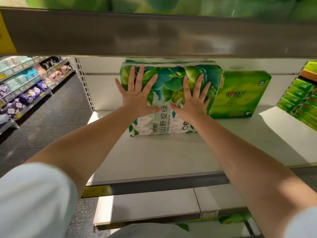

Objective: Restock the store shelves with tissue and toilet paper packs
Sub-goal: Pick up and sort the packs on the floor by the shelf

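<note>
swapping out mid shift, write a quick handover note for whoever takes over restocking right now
Left hand: open, fingers spread, flat against the front of the floral tissue pack.
Right hand: open, flat on the same pack.
The pack stands upright on the white shelf, toward the back, beside a green tissue pack to its right.
Done: two packs stand on this shelf.
Left: the shelf's front and left side look unfilled; add more packs.

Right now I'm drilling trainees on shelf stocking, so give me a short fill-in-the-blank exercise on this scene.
1. Both hands, the left hand and the right hand, press on the floral pack with ____ fingers.
2. The plain green pack stands to the floral pack's ____.
3. The price tag on the shelf edge is ____.

Missing words: spread; right; yellow
</note>
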